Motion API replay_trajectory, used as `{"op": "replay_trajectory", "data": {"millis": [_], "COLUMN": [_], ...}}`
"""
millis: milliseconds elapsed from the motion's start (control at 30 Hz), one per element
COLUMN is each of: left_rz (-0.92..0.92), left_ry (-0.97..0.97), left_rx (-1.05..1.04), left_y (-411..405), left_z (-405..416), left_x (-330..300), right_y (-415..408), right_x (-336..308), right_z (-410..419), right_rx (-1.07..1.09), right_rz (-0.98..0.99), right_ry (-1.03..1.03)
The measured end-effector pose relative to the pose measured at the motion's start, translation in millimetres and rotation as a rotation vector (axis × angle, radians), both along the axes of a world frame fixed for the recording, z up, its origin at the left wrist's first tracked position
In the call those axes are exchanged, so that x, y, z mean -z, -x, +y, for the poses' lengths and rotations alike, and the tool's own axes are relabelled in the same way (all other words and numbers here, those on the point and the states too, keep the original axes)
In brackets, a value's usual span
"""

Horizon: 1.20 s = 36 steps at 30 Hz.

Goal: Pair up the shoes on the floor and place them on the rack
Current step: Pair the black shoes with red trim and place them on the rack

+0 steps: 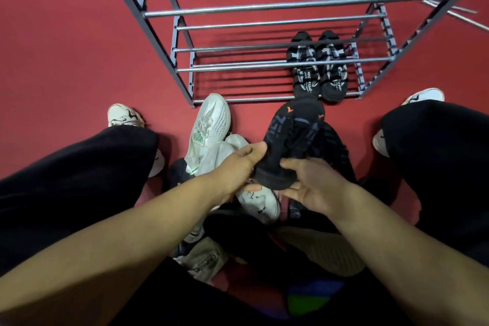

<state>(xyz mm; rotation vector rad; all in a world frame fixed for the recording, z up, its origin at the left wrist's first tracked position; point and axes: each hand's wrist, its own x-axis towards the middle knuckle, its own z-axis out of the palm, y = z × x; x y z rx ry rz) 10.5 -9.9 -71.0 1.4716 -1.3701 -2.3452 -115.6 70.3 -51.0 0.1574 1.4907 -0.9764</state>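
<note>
A black sneaker with orange marks (291, 137) is lifted above the pile, toe pointing at the rack. My left hand (238, 167) grips its heel side from the left and my right hand (309, 185) holds the heel from below and the right. Another black shoe (336, 151) lies just under it on the floor. A white sneaker with green trim (211, 124) lies to the left with more white shoes (259, 201) beneath my hands. The metal shoe rack (264, 26) stands ahead; a black-and-white pair (317, 69) sits on its bottom shelf at the right.
The floor is red carpet (66, 47). My legs in black trousers spread to both sides, with my own white shoes (124, 115) at left and right. More shoes lie in a heap close to my body, including a white one (203, 259) and a beige-soled one (325, 249).
</note>
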Motion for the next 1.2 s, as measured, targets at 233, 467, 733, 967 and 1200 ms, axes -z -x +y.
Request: {"op": "replay_trajectory", "data": {"millis": [233, 467, 733, 967, 1200], "left_rz": [-0.472, -0.778, -0.511, -0.408, -0.776], "left_ry": [0.642, 0.711, 0.701, 0.807, 0.753], "left_rx": [0.814, 1.435, 0.917, 0.217, -0.051], "left_y": [-43.7, -57.9, -40.9, -26.5, -38.1], "left_z": [-4.7, 8.1, -36.4, -72.3, -61.9], "left_x": [35.8, 57.0, 35.7, 9.0, 31.0], "right_y": [9.4, 5.6, 3.9, 5.4, 7.3], "right_x": [6.6, 15.1, 16.5, 19.9, 24.8], "right_z": [6.1, 10.0, 13.6, 15.6, 17.4], "right_rx": [0.098, -0.022, -0.05, -0.065, -0.041], "right_rz": [0.124, 0.104, 0.111, 0.171, 0.199], "right_ry": [-0.14, -0.174, -0.184, -0.176, -0.192]}}
